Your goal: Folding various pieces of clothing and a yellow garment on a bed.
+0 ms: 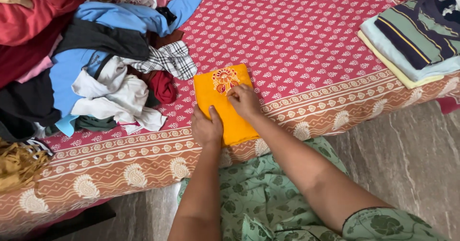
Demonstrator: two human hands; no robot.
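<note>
- A folded orange cloth with a red and white embroidered flower motif lies on the bed, close to the bed's near edge and about midway along it.
- The left hand rests flat on the lower left part of the orange cloth, fingers together and loosely curled, pressing down; it grips nothing.
- The right hand lies on the upper right part of the same cloth, just below the embroidered motif, fingers bent with the tips on the fabric; whether they pinch a fold I cannot tell.
- The two hands are near each other but apart, both touching the cloth.
- The bed is covered by a red printed sheet with a paler patterned border running along the near edge.
- A heap of unfolded clothes in blue, black, white, red and checked fabric fills the bed's far left corner, just beside the orange cloth.
- A stack of folded clothes, striped green and navy over pale blue and yellow, sits at the bed's right edge, well apart from the hands.
- The person wears a green leaf-print garment.
</note>
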